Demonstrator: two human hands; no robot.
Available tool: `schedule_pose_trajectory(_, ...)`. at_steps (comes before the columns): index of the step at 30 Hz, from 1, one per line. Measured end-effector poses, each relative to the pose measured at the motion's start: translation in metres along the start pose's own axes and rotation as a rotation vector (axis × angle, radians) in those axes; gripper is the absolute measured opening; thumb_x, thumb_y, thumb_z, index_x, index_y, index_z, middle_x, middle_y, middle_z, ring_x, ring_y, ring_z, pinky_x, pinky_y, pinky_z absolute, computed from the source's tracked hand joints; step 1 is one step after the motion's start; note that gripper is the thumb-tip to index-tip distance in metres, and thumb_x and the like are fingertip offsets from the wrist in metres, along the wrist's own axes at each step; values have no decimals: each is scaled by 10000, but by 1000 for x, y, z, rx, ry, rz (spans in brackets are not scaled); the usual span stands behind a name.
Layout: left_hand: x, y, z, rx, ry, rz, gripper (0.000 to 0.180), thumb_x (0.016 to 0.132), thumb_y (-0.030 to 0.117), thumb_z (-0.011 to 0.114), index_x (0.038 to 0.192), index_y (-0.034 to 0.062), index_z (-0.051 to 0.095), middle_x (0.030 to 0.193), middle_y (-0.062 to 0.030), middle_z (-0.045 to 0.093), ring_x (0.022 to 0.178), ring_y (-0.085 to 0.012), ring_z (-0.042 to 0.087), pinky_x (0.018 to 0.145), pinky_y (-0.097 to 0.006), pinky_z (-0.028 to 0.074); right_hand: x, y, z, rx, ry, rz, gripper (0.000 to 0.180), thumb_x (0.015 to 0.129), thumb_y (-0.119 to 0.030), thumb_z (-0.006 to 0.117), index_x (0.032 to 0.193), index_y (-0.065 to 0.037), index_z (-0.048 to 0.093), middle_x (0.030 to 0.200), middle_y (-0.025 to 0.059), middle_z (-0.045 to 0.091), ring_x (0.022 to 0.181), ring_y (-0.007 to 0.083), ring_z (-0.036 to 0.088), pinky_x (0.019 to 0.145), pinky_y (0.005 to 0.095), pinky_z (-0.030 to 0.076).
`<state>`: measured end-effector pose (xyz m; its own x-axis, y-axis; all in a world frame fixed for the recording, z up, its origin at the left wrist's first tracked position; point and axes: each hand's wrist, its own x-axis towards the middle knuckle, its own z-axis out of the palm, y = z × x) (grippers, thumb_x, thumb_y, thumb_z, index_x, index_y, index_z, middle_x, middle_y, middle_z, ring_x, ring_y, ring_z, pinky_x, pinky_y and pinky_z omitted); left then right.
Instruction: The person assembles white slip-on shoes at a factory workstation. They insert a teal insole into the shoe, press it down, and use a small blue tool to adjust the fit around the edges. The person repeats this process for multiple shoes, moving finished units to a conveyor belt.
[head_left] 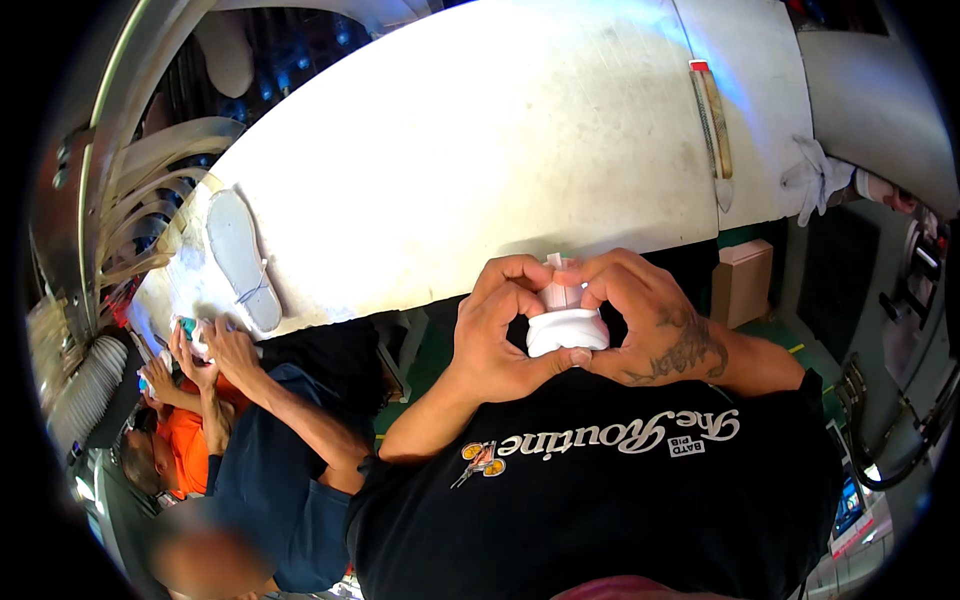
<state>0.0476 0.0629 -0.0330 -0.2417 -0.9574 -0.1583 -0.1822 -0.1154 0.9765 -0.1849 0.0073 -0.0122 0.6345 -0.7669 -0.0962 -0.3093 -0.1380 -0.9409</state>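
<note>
- Left hand (497,325) and right hand (640,320): fingers curled, pinching a small white shoe upper (566,322) close to the chest.
- Far: long white worktable (480,140); pale shoe insole (243,258) at its left end.

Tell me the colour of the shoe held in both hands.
White shoe, seen in the head view.

A plain brown cardboard box (742,282) stands under the white table's (480,150) near edge.
</note>
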Motion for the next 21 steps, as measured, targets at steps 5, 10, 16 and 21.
schedule_pose_trajectory(5,-7,-15,20,-452,160,-89,684,673,146,1067,1095,59,535,1368,-191,589,1183,-271,712,1016,-432,606,0,0,-4,53,-70,88,643,744,-175,980,1252,-44,609,1227,136,700,1154,333,710,926,438,627)
schedule_pose_trajectory(10,-9,-17,20,-448,101,-132,834,668,129,1064,1258,36,482,1521,-207,454,1364,-280,597,1125,-478,563,-4,-2,-6,370,-102,436,978,760,-235,1013,1530,-34,445,1468,191,540,1329,320,648,1142,450,566)
schedule_pose_trajectory(16,2,-3,11,-93,-39,-235,1093,733,243,1019,1626,-25,450,1608,-206,523,1405,-301,585,1193,-418,464,-12,19,-3,316,-199,456,1055,730,-238,1038,1582,2,464,1464,165,530,1361,282,615,1193,458,510)
schedule_pose_trajectory(21,-19,34,13,-147,-12,-173,1049,719,303,1019,1574,-3,494,1492,-208,587,1310,-265,641,1104,-412,525,-24,-11,-3,244,-136,249,986,744,-312,1021,1514,-1,491,1356,143,560,1375,279,570,1247,455,439)
